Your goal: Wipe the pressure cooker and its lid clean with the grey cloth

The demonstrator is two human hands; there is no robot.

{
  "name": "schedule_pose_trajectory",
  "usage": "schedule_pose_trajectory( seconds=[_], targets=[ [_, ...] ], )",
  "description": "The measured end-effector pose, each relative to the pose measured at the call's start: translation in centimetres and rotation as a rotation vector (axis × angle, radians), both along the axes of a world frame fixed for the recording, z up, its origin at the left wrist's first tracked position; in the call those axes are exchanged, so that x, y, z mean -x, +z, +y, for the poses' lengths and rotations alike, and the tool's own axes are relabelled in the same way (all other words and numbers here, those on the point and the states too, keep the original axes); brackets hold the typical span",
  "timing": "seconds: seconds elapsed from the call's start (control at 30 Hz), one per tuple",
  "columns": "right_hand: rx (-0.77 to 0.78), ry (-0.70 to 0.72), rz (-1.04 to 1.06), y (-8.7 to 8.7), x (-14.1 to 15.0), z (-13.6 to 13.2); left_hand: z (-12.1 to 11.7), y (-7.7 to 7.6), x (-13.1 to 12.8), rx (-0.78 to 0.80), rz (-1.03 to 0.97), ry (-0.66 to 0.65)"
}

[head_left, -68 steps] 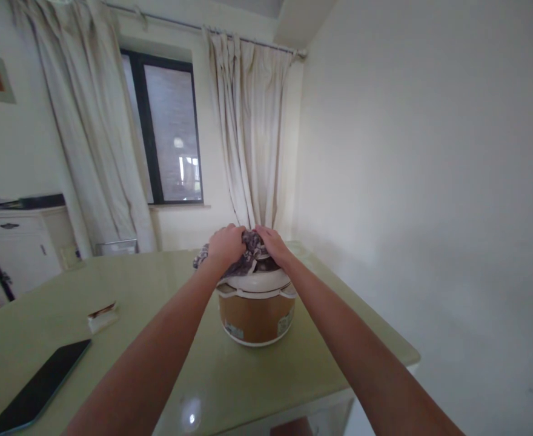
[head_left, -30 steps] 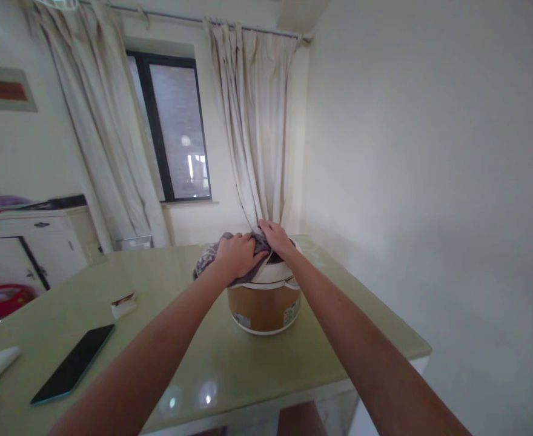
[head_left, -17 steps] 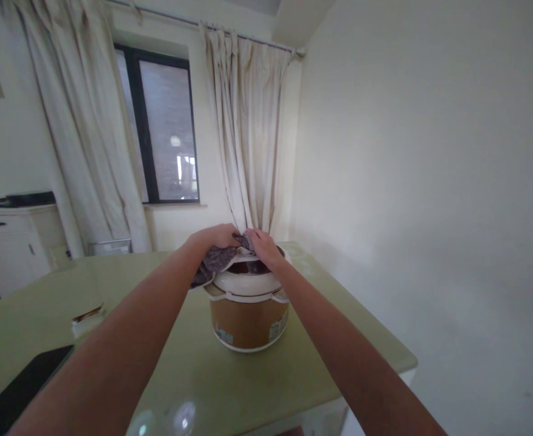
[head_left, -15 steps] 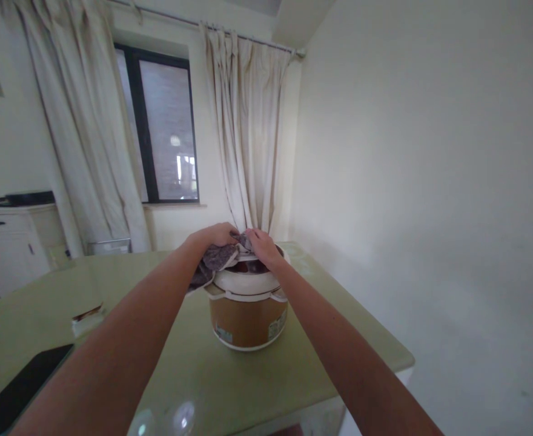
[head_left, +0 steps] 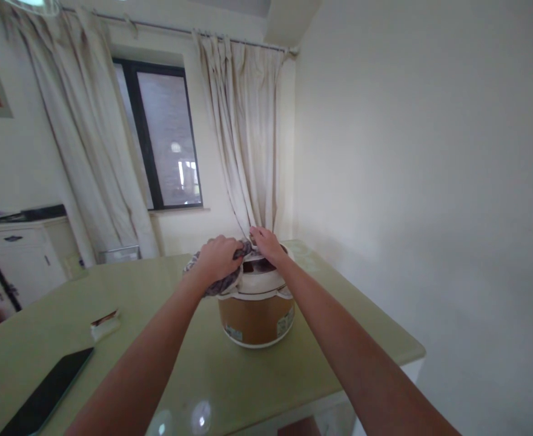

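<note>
A rice cooker with a golden-brown body stands on the green table, its white lid closed on top. Bunched in my left hand is a grey patterned cloth, pressed against the left side of the lid and hanging toward the rim. My right hand is closed at the top of the lid, over what looks like the lid handle, beside the cloth. Its fingertips are partly hidden. A dark panel shows on the lid between my hands.
On the glossy green table lie a black phone or tablet and a small white packet to the left. A wall runs along the right. Curtains, a window and a white cabinet stand behind.
My left hand has moved down and left with the cloth, rotating over the lid's left side. My right hand stays at the lid's top. The view has shifted slightly to the left.
</note>
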State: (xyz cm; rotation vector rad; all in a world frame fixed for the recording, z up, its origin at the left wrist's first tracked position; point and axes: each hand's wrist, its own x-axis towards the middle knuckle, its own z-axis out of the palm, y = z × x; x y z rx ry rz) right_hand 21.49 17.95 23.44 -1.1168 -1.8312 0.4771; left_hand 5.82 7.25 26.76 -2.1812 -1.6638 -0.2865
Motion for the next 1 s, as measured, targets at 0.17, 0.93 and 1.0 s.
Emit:
schedule_pose_trajectory(
  seconds=[0.17,0.93,1.0],
  targets=[
    [-0.033,0.031,0.011,-0.3,-0.2,0.0,-1.4,-1.2,-1.6,-0.046,-0.028,-0.097],
    [0.090,0.137,-0.060,0.8,-1.3,2.0,-4.3,-3.9,-4.0,-0.187,-0.019,-0.151],
    [0.078,0.219,-0.160,1.8,-1.9,2.4,-3.8,-3.9,-5.0,-0.187,-0.012,-0.176]
  ],
)
